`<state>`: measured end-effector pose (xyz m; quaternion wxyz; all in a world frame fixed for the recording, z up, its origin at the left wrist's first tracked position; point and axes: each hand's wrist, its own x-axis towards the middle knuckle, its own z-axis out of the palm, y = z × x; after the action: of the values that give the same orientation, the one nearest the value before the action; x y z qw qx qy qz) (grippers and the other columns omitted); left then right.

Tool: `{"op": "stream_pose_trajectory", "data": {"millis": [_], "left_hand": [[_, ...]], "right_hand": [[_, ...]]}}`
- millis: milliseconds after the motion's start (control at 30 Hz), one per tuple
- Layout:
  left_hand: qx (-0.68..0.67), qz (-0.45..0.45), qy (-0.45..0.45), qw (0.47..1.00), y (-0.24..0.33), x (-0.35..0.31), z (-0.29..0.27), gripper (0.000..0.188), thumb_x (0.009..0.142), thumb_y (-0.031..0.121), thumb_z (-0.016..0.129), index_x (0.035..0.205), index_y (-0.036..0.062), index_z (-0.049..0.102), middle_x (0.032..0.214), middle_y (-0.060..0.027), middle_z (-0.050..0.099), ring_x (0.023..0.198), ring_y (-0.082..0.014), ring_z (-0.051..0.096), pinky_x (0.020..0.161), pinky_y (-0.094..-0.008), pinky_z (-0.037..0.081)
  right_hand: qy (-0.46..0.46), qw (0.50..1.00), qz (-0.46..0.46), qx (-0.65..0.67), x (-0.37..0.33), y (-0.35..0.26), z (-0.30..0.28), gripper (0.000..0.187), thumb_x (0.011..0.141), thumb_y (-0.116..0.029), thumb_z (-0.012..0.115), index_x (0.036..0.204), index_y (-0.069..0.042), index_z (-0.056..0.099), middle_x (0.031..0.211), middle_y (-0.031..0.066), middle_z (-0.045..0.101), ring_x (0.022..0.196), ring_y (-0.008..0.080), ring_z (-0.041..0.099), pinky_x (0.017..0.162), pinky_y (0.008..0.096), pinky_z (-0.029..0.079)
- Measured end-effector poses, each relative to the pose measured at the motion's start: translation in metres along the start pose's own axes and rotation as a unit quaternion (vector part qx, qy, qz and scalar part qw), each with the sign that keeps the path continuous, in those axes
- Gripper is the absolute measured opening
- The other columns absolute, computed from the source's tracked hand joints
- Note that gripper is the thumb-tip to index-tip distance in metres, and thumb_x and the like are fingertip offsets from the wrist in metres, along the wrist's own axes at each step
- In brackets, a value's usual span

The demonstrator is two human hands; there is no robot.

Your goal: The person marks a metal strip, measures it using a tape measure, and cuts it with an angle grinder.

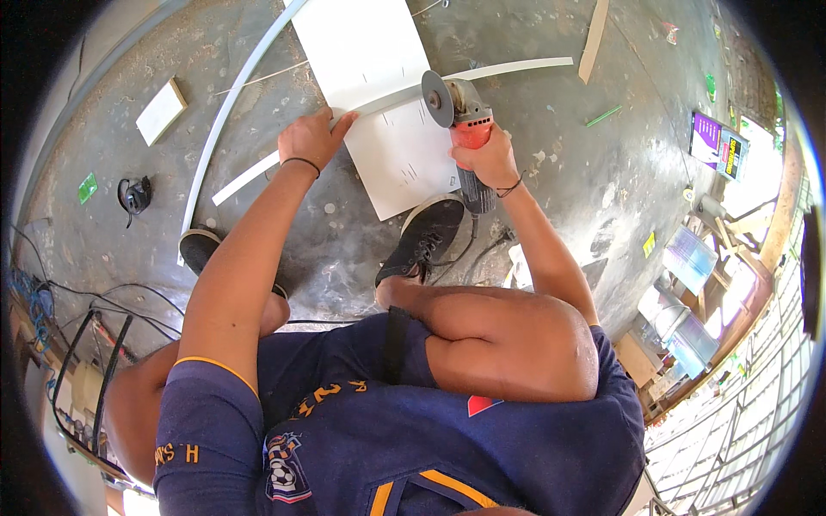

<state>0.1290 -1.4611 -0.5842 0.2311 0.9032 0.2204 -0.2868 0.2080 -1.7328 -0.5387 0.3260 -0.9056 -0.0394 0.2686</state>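
Note:
My right hand (489,158) is wrapped round the red and black body of an angle grinder (471,131). The grinder's dark cutting disc (437,99) stands on edge close to a long white strip (519,66); whether it touches the strip I cannot tell. That narrow strip lies across a white board (391,168) on the floor. At the board's left edge, my left hand (311,138) grips the strip, its thumb stretched to the right along it. Short dark pencil-like marks show on the board.
My shoes (422,236) stand close to the board, with the grinder's cord (471,236) beside the right one. A long pale curved strip (215,142) lies at the left, near a small white block (161,112) and a black object (134,198). A wooden strip (593,41) lies far right.

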Motion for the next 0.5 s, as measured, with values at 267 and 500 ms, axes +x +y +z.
{"op": "stream_pose_trajectory", "data": {"millis": [267, 500], "left_hand": [[-0.014, 0.018, 0.038, 0.999, -0.0012, -0.0002, 0.0054, 0.058, 0.087, 0.063, 0.042, 0.086, 0.0096, 0.064, 0.080, -0.0174, 0.067, 0.079, -0.0345, 0.065, 0.068, -0.0444, 0.051], [-0.014, 0.013, 0.034, 0.999, -0.0038, -0.0011, 0.0050, 0.060, 0.087, 0.065, 0.041, 0.086, 0.0093, 0.064, 0.079, -0.0176, 0.067, 0.078, -0.0349, 0.065, 0.067, -0.0444, 0.051]], "right_hand": [[-0.007, 1.000, 0.024, 0.012, 0.0009, 0.0040, 0.0001, 0.048, 0.058, -0.021, 0.079, 0.097, 0.001, 0.061, 0.088, 0.0118, 0.067, 0.080, 0.0201, 0.065, 0.075, 0.0328, 0.051], [-0.005, 1.000, 0.014, 0.012, 0.0002, -0.0004, 0.0023, 0.048, 0.058, -0.021, 0.079, 0.097, 0.001, 0.061, 0.088, 0.0120, 0.067, 0.079, 0.0203, 0.065, 0.075, 0.0325, 0.051]]}}
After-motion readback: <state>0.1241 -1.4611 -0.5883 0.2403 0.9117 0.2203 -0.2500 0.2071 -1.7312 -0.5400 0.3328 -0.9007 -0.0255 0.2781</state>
